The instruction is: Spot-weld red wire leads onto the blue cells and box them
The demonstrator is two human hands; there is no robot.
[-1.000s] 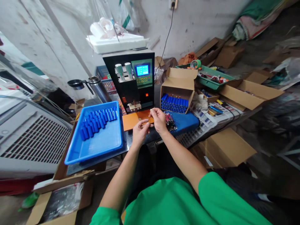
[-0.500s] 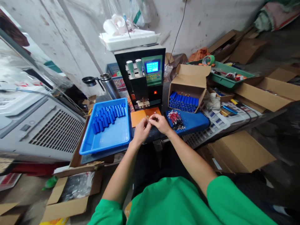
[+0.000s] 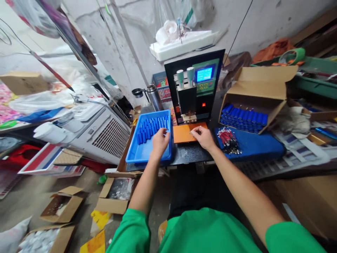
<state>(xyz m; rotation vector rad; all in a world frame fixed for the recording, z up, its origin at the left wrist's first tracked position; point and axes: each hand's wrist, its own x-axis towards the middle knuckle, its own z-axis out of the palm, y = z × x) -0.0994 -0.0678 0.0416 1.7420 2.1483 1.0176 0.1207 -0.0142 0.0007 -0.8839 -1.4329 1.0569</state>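
My left hand (image 3: 160,141) is over the right side of the blue tray (image 3: 131,154), beside the standing blue cylinders (image 3: 150,130); its fingers are partly hidden, so a hold cannot be made out. Over the orange board (image 3: 183,134), my right hand (image 3: 202,136) pinches something too small to make out. Behind the board stands a black machine (image 3: 186,105) with a lit screen (image 3: 204,74). Red and black wires (image 3: 229,140) lie on a blue pad (image 3: 258,147) to the right. An open cardboard box (image 3: 259,89) holds stacked blue cylinders (image 3: 243,117).
A steel flask (image 3: 154,98) stands behind the tray. White foam (image 3: 184,44) rests on top of the machine. Left of the table is a grey vented unit (image 3: 105,131). Open boxes (image 3: 113,205) sit on the floor, and a green bin (image 3: 318,84) is at the right.
My hands were together in front of the machine; now they are apart, the left over the blue tray, the right by the orange board. The view has shifted left.
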